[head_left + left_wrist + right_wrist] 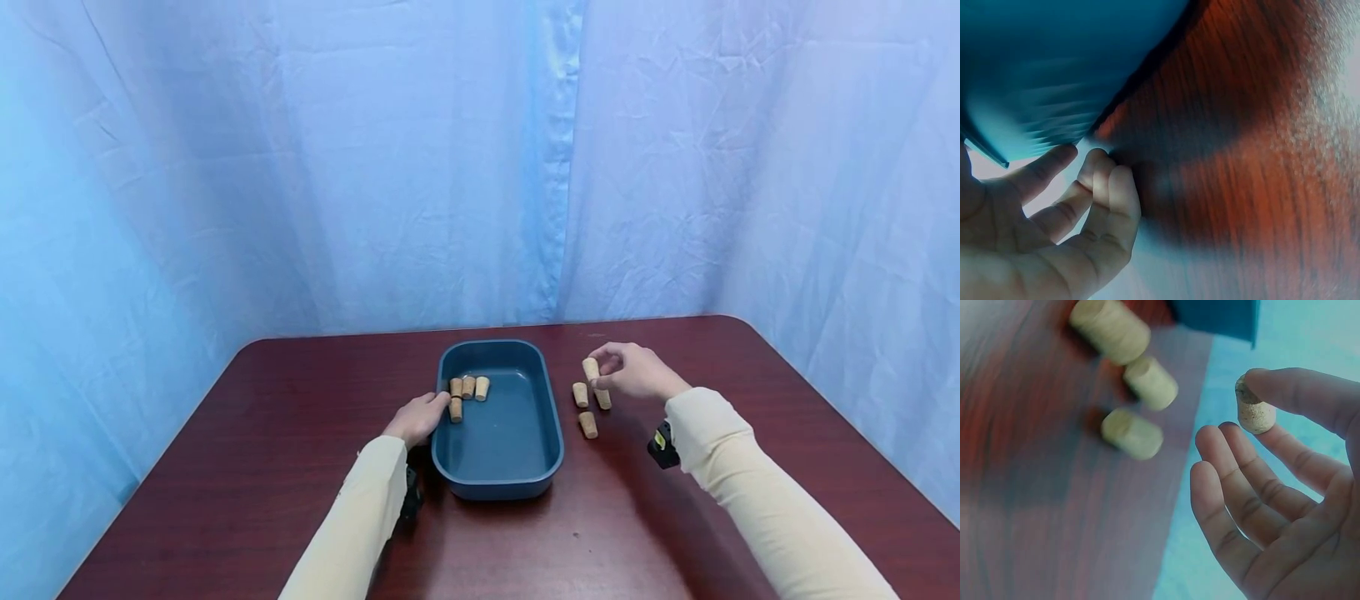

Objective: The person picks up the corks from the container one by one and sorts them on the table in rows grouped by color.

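In the head view, my right hand pinches a tapered cork stopper between thumb and forefinger, above the table right of a blue tray. The right wrist view shows the held cork at the fingertips, the other fingers apart from it. Three more corks lie below that hand, one of them a loose cork nearest me. My left hand holds the tray's left side, thumb at the rim and fingers along the outer wall. Several corks are grouped inside the tray near that thumb.
The dark red wooden table has rounded far corners. Pale blue curtains hang behind it and along both sides. A black wrist device sits under the right sleeve.
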Action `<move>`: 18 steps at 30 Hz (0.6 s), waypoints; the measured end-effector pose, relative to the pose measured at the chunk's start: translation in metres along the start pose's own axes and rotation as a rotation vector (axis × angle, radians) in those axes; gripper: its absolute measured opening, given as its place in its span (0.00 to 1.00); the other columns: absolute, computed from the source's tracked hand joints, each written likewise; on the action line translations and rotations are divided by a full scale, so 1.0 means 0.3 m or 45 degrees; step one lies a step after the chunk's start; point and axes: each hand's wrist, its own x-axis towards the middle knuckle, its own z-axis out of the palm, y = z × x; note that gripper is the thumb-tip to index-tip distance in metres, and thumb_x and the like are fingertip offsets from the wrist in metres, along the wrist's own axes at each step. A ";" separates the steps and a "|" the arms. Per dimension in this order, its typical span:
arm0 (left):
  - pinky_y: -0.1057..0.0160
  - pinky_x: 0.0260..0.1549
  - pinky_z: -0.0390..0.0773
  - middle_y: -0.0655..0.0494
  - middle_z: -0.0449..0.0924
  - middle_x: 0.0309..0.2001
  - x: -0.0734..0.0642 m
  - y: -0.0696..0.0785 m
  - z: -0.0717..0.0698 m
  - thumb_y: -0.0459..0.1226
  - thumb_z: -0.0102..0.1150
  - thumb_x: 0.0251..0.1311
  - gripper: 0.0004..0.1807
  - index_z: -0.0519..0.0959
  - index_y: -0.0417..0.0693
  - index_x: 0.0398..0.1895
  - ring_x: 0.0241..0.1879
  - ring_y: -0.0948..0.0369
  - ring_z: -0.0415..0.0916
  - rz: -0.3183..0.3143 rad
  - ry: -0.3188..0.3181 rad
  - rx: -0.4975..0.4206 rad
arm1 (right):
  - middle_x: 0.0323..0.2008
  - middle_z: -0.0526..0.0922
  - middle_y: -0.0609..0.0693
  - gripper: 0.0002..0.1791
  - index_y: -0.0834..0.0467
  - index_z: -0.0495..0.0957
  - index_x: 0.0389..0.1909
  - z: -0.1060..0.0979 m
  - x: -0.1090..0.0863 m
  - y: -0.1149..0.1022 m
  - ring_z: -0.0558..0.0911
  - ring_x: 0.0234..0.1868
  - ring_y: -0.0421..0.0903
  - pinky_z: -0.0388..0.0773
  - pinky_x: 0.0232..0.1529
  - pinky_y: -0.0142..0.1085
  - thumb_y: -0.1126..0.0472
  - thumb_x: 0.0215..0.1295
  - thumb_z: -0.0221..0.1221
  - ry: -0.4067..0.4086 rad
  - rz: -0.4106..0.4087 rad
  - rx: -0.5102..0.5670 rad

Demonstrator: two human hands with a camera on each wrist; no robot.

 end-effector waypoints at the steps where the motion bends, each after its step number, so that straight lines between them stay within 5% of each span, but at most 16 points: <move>1: 0.43 0.60 0.73 0.34 0.66 0.71 -0.001 -0.001 0.000 0.48 0.35 0.78 0.34 0.60 0.33 0.77 0.60 0.43 0.73 0.000 -0.003 -0.001 | 0.44 0.84 0.60 0.24 0.65 0.77 0.60 0.000 -0.002 0.013 0.82 0.46 0.58 0.79 0.47 0.51 0.60 0.66 0.66 0.007 0.007 -0.001; 18: 0.44 0.58 0.75 0.34 0.66 0.71 0.001 -0.001 0.004 0.48 0.35 0.78 0.34 0.59 0.34 0.77 0.60 0.43 0.74 0.013 -0.010 -0.031 | 0.40 0.82 0.61 0.23 0.70 0.76 0.57 0.014 -0.030 0.161 0.80 0.41 0.55 0.77 0.41 0.47 0.65 0.62 0.66 0.027 0.152 -0.065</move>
